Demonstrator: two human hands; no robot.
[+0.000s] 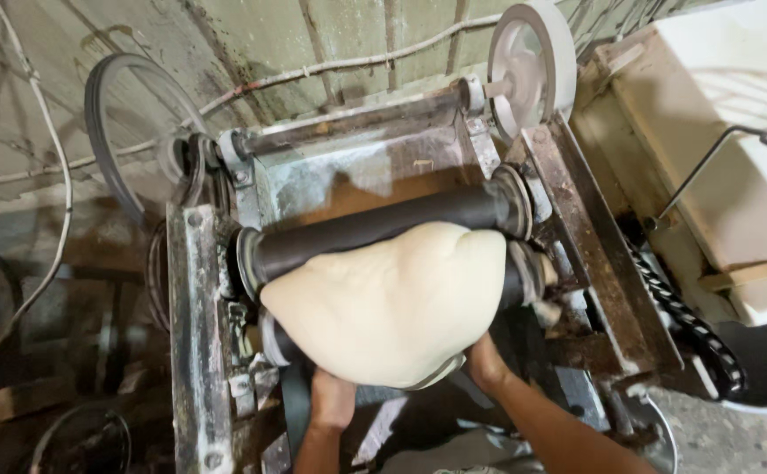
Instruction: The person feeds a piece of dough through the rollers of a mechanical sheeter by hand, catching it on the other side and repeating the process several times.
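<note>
While dough sheet (388,303) drapes over dark roller (375,226), left hand (332,402) and right hand (486,362) cup underside, grip loose; best keep fingers below rollers, support evenly.

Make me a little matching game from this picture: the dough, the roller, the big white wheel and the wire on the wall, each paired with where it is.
1 dough
2 dark roller
3 white wheel
4 wire

a top right of the machine
b hanging down the wall at left
c held by both hands from below
d just above the dough

Pairs: 1-c, 2-d, 3-a, 4-b
</note>
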